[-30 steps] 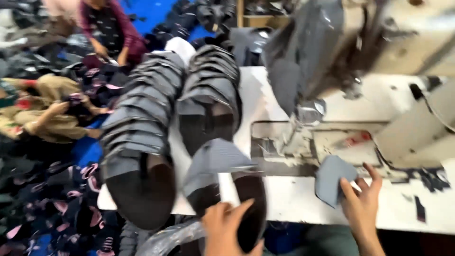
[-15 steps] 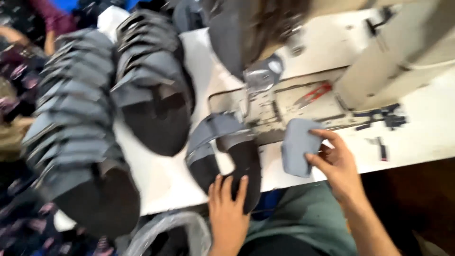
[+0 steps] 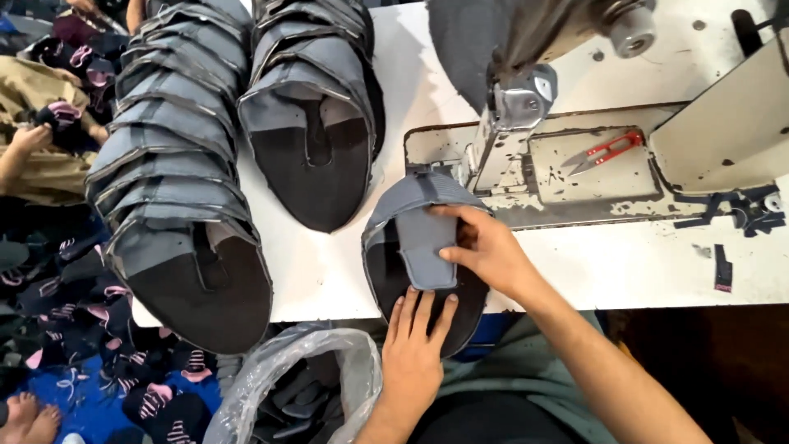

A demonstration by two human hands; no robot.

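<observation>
At the white table (image 3: pixel 345 271), our right hand (image 3: pixel 486 251), fingers clamped on the grey tongue piece (image 3: pixel 425 247), should centre it squarely while our left hand (image 3: pixel 417 337), fingers apart, flattens the shoe upper (image 3: pixel 393 214).

The shoe upper (image 3: pixel 411 247) under the hands was grey with a black inner panel, and the loose tongue piece (image 3: pixel 425 248) on it was plain grey. Both stacks of shoe uppers (image 3: pixel 177 156) showed the same grey edged in lighter trim, with black at the front. The table (image 3: pixel 575 263) was off-white, marked with dark smudges. The thread snips (image 3: pixel 610 150) had red handles. The plastic bag (image 3: pixel 296 370) was clear. On the floor, dark pieces (image 3: pixel 74 279) carried pink stripes over a blue sheet (image 3: pixel 82 403)
</observation>
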